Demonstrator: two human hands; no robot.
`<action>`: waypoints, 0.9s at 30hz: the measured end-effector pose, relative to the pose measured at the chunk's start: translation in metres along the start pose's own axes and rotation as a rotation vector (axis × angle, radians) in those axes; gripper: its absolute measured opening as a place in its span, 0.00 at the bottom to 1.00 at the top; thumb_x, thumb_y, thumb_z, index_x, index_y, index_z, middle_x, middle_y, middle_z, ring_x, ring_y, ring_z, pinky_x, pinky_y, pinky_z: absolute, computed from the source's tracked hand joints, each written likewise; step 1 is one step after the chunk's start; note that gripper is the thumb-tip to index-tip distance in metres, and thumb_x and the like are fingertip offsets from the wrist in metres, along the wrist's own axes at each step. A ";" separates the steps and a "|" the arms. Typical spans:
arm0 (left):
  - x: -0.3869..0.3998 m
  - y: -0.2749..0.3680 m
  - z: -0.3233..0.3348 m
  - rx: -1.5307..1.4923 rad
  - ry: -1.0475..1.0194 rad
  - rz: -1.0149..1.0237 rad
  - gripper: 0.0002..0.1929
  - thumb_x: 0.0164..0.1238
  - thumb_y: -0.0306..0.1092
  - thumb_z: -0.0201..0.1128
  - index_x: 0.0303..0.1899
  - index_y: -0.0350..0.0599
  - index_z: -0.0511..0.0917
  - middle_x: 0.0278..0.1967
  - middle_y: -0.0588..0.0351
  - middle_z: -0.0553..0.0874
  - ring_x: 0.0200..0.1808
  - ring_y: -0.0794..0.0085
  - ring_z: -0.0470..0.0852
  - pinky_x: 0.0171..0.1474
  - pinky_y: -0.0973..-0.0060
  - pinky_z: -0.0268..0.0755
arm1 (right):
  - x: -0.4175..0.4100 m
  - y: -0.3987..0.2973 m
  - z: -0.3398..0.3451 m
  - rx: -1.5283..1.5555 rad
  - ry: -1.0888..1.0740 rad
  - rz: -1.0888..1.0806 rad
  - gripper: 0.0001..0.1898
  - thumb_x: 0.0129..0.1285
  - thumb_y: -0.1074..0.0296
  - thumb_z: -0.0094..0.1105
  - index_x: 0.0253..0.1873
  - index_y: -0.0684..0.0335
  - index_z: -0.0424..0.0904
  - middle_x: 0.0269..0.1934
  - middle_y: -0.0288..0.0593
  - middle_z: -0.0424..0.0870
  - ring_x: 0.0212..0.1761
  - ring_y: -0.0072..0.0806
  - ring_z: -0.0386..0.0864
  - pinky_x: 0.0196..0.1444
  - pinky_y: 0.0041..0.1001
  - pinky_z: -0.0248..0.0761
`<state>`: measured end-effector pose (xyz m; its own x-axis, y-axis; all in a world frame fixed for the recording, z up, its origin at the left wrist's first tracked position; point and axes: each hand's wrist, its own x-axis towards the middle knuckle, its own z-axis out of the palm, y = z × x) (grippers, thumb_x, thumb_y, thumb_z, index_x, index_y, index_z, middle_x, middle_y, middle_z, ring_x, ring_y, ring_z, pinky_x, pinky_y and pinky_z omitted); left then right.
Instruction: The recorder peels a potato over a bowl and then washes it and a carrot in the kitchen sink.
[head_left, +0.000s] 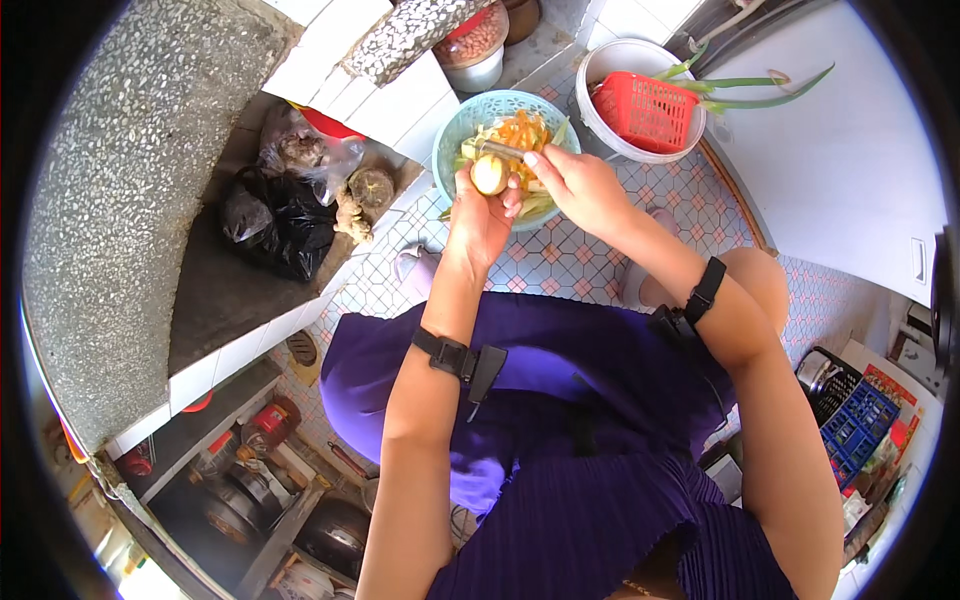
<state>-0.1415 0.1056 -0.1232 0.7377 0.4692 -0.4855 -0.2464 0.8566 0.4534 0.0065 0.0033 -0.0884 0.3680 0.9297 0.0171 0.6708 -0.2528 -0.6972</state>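
My left hand (480, 217) holds a partly peeled potato (491, 175), its pale flesh facing up. In my right hand (585, 187) is a peeler (501, 149), whose far end lies just above the potato. Both hands are over a light blue plastic basket (444, 142) on the floor. Orange and pale green peelings (521, 131) lie inside it, partly hidden by my hands.
A white bucket (592, 82) with a red basket (645, 112) and green onions (750, 88) stands right of the basket. Black bags (285, 225) and ginger root (351, 214) sit on a low ledge at left. A white cabinet or appliance (832, 150) borders the right.
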 end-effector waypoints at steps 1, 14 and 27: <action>0.001 0.001 0.001 0.001 -0.015 -0.007 0.24 0.87 0.54 0.33 0.47 0.46 0.72 0.33 0.57 0.78 0.27 0.74 0.69 0.31 0.76 0.64 | -0.002 -0.004 -0.001 0.001 -0.003 0.001 0.23 0.80 0.48 0.47 0.37 0.63 0.75 0.29 0.54 0.84 0.30 0.54 0.83 0.32 0.47 0.75; -0.001 -0.013 0.014 0.133 -0.003 0.040 0.25 0.87 0.58 0.32 0.49 0.47 0.71 0.32 0.56 0.76 0.27 0.74 0.66 0.32 0.76 0.62 | 0.009 0.027 -0.003 -0.382 -0.085 -0.013 0.23 0.79 0.48 0.47 0.37 0.60 0.81 0.27 0.52 0.86 0.29 0.50 0.86 0.31 0.46 0.78; 0.002 -0.009 0.009 0.036 0.157 0.081 0.31 0.82 0.66 0.40 0.50 0.43 0.74 0.37 0.55 0.78 0.31 0.74 0.69 0.34 0.77 0.65 | 0.001 0.017 0.008 0.137 0.008 0.098 0.24 0.79 0.48 0.47 0.37 0.65 0.77 0.25 0.59 0.81 0.30 0.57 0.82 0.35 0.50 0.73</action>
<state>-0.1323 0.0974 -0.1219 0.6088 0.5664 -0.5555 -0.2764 0.8078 0.5206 0.0136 0.0024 -0.1062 0.4326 0.9002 -0.0507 0.5374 -0.3026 -0.7872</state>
